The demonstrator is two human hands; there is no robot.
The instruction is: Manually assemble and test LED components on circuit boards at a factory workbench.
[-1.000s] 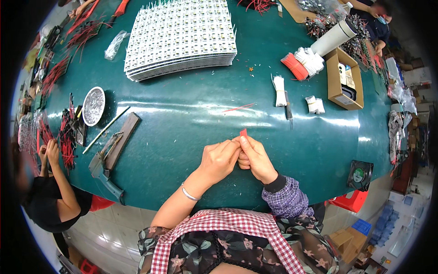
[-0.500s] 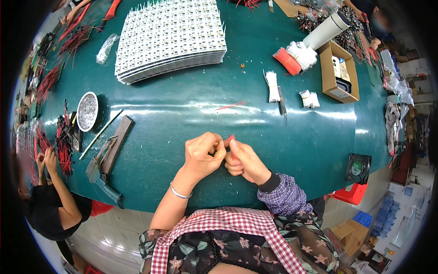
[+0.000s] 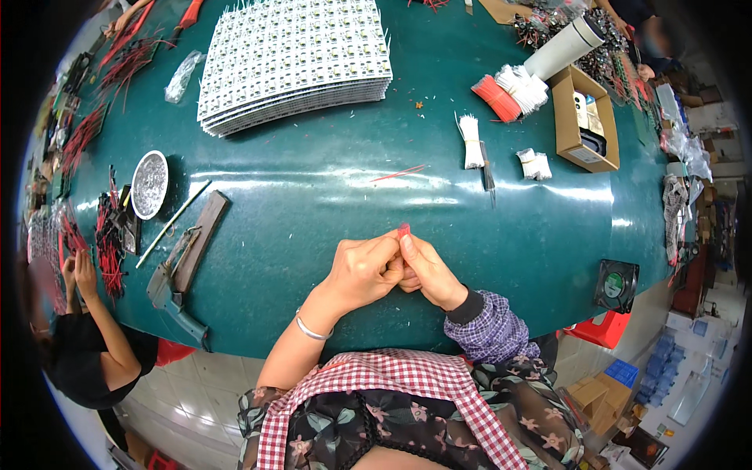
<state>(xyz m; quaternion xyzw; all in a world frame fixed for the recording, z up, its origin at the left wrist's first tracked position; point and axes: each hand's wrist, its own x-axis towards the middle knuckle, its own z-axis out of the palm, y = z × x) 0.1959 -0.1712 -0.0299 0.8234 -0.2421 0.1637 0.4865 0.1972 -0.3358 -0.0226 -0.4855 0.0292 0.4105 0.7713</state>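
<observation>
Both my hands meet in front of me above the green table. A small bundle of thin red wires (image 3: 404,230) shows its tips above my right thumb; the rest is hidden in the fingers. My right hand (image 3: 427,270) is closed round this bundle, thumb upward. Pressed against it from the left, my left hand (image 3: 362,270) is curled, its fingertips at the bundle; what they pinch, if anything, is hidden. Just beyond the hands lie a few loose red wires (image 3: 398,173) on the green table (image 3: 313,227).
A tall stack of white circuit-board sheets (image 3: 294,66) stands far left of centre. Bundled white wires (image 3: 470,141), red wires (image 3: 496,98), a flask (image 3: 564,45) and a cardboard box (image 3: 583,157) sit right. Left are a bowl (image 3: 150,185) and a hinged cutter (image 3: 192,254); a co-worker's hands (image 3: 81,272) work beyond.
My left hand has moved right and slightly down, closing against the right hand. The red tips have risen a little above my right thumb. The table things shift only slightly in the picture.
</observation>
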